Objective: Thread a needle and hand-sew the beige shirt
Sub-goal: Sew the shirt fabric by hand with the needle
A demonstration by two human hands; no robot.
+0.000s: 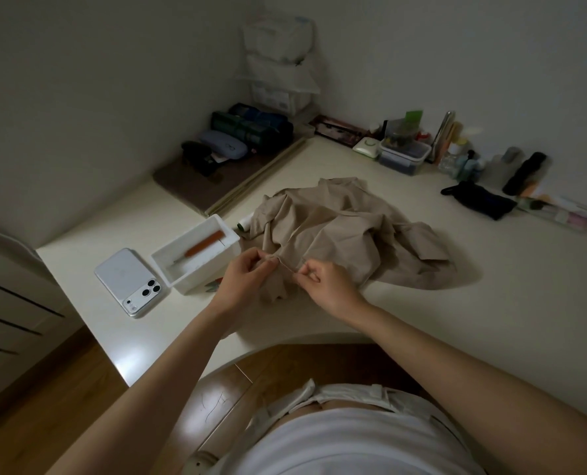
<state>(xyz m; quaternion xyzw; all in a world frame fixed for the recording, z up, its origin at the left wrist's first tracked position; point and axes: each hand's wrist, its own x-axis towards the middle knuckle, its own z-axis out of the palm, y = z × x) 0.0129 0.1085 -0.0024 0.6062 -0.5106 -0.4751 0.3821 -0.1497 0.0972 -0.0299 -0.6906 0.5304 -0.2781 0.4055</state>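
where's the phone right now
In the head view, the phone lies camera-side up near the table's left edge, just left of the white box.

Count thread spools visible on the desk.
1: a white spool lies between the white box and the beige shirt, at its left edge. More could be hidden under the shirt.
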